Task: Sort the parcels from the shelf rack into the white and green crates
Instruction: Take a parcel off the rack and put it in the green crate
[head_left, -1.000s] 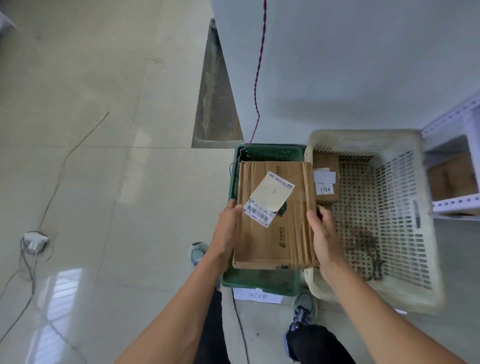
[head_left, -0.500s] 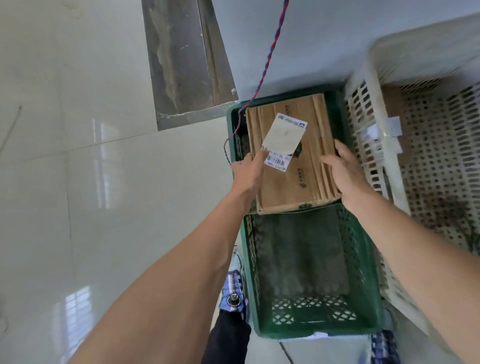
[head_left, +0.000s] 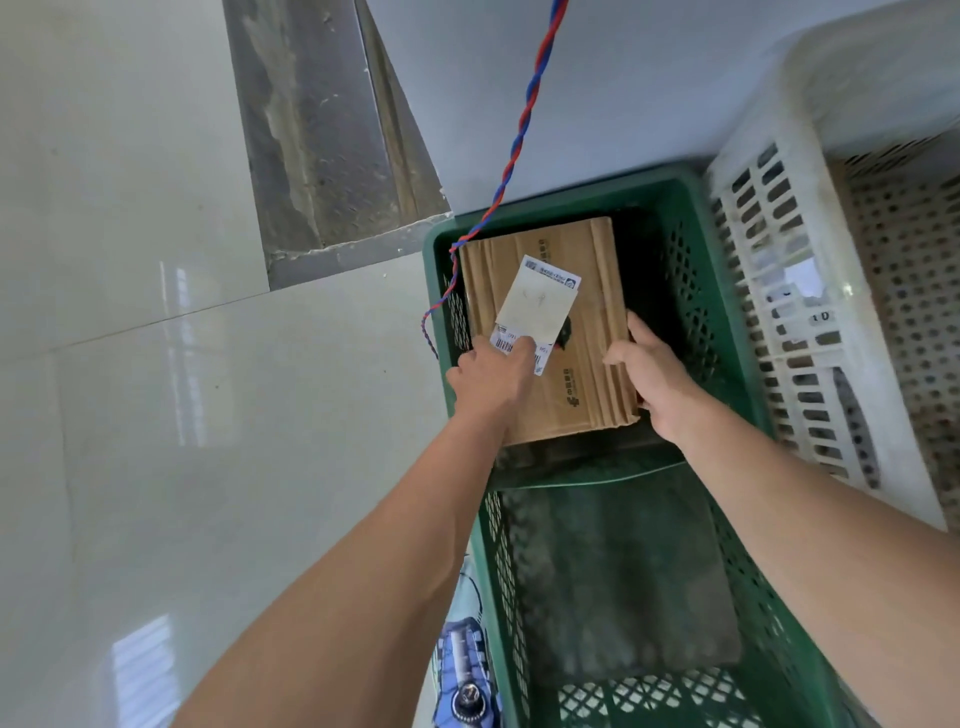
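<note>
A flat brown cardboard parcel (head_left: 582, 364) with a white shipping label (head_left: 537, 306) sits low inside the far half of the green crate (head_left: 727, 291). My left hand (head_left: 493, 374) grips the parcel's near left edge, its thumb over the label's barcode. My right hand (head_left: 654, 374) holds the parcel's right edge, with the fingers curled under it. The white crate (head_left: 769, 270) stands right beside the green one. I cannot tell whether the parcel rests on the crate floor.
A twisted red and blue cable (head_left: 514, 156) hangs down the grey wall and runs over the green crate's far left corner. Glossy pale floor tiles (head_left: 182, 415) spread to the left. My shoe (head_left: 465, 670) shows by the crate's near left side.
Both hands have lowered the parcel from above the rim down into the far end of the green crate. The camera has dropped closer and leaned over the crate.
</note>
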